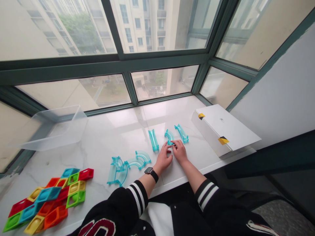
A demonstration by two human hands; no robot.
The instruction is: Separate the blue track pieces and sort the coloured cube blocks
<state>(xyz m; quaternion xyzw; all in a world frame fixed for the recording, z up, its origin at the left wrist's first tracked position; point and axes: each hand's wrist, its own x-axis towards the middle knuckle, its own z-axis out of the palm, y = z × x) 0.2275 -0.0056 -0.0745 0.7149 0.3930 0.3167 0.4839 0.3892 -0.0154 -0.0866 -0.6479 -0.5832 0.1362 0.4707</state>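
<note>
My left hand (163,158) and my right hand (179,151) meet on the white sill, fingertips pinched together on the near end of a small curved translucent blue track piece (169,136). A straight blue track piece (153,140) lies just left of it, and another wavy blue one (181,133) just right. Several more curved blue track pieces (128,164) lie in a cluster to the left of my left wrist, which wears a black watch (150,171).
A pile of coloured square frame tiles (49,200) lies at the near left. A clear plastic tub (54,127) stands at the back left by the window. A flat white box (223,129) rests at the right, near the wall.
</note>
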